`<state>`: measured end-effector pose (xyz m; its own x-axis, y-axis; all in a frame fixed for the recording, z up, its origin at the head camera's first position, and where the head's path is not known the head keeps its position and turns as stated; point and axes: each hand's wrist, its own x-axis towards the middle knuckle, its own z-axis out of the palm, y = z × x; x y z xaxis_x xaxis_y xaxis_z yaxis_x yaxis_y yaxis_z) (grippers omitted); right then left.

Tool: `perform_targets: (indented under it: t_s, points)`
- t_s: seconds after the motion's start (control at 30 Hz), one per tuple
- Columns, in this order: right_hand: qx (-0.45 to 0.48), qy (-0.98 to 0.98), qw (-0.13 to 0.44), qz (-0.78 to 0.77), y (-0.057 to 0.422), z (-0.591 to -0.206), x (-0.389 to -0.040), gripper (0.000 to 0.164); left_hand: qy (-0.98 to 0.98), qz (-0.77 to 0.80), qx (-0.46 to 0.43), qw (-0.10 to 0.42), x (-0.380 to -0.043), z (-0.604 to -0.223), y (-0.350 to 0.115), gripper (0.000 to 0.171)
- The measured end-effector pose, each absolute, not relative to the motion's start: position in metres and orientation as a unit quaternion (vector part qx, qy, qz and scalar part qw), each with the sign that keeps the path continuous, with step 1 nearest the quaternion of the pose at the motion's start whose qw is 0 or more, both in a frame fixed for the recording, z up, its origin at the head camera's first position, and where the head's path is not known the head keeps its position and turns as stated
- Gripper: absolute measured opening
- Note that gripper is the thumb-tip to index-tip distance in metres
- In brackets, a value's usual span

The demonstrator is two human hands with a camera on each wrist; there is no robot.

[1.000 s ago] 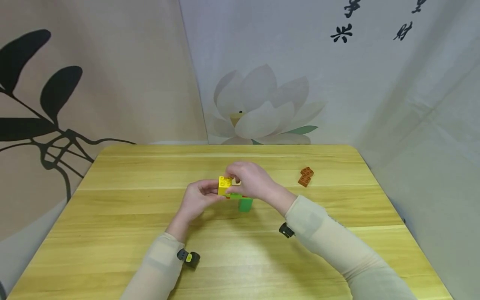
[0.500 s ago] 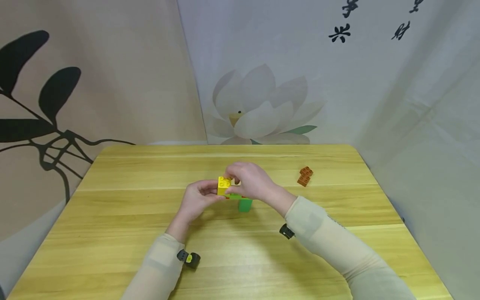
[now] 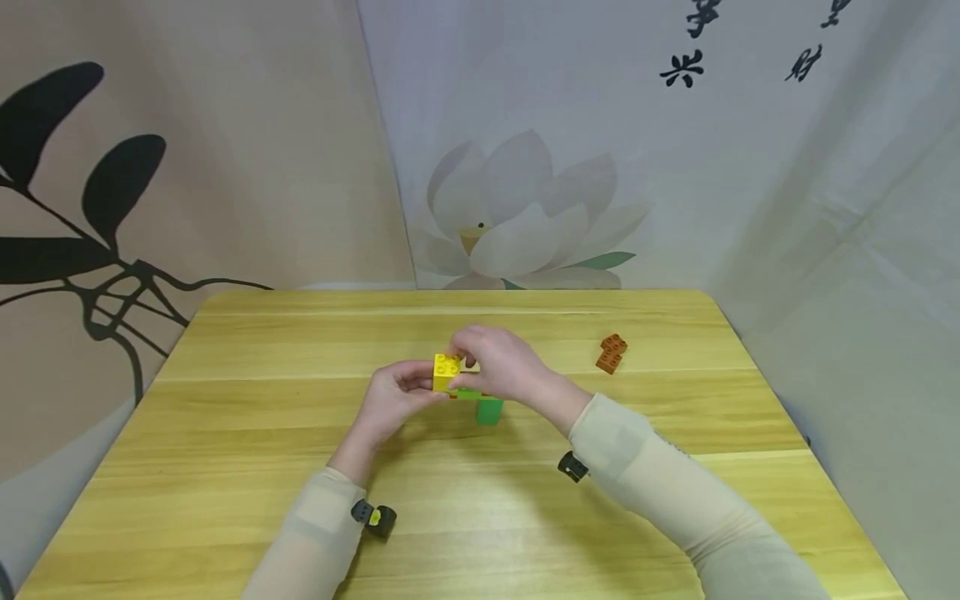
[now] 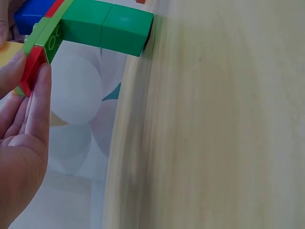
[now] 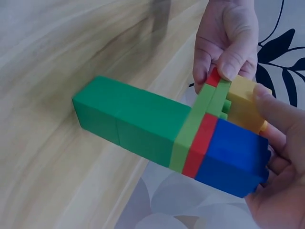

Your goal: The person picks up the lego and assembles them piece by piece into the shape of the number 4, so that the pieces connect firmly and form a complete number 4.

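A toy brick structure stands on the table between both hands. Its upright column is two green bricks. Across the column's top lie light green plates, with red plates and a blue brick above. A yellow brick sits on the overhanging left end. My right hand pinches the yellow brick, its thumb on the side and the other fingers partly hidden behind the blue brick. My left hand grips the red and light green end from the left, thumb against fingers, beside the yellow brick.
Two orange-brown bricks lie touching on the wooden table, to the right of the structure. Behind the table's far edge hangs a printed cloth with flower and leaf patterns.
The yellow brick and the structure's top have shifted very slightly left with my hands. Both hands keep the same hold, and the orange-brown bricks stay put.
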<state>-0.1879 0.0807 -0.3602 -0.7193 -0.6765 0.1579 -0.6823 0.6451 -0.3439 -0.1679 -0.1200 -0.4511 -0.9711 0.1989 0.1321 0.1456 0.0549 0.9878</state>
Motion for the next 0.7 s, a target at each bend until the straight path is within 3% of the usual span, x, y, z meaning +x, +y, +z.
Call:
perform_targets:
  t_s: [0.7]
  points:
    - [0.335,-0.882,0.001,0.331,0.115,-0.369,-0.188,0.05,0.745,0.656,0.114,0.034,-0.168,-0.451,-0.123,0.04]
